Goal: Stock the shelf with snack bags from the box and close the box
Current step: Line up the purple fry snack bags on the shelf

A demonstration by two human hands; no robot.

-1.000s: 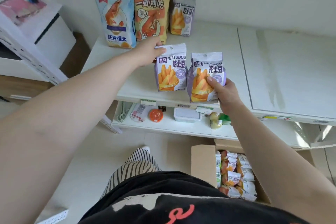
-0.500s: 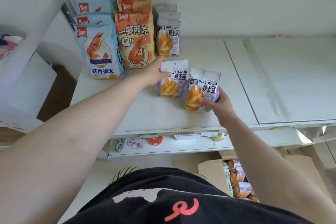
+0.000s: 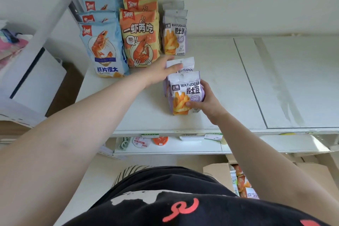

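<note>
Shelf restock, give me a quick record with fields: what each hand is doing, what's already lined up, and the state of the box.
left hand: grips top of rear fries bag, standing on shelf
right hand: grips front fries bag, set just in front of the rear one
stocked rows: blue shrimp chip bags, orange shrimp bags, fries bags at the back
box: open on floor, snack bags still inside

Both forearms are bare, no sleeve or watch reaching into view, and the left hand [image 3: 161, 71] and right hand [image 3: 207, 102] carry no rings that can be made out. The torso at 6 o'clock wears a black T-shirt [image 3: 183, 198] printed with white patches and red curling strokes. At about 7 o'clock from the print, black-and-white striped fabric [image 3: 128, 170] shows, possibly trousers.
</note>
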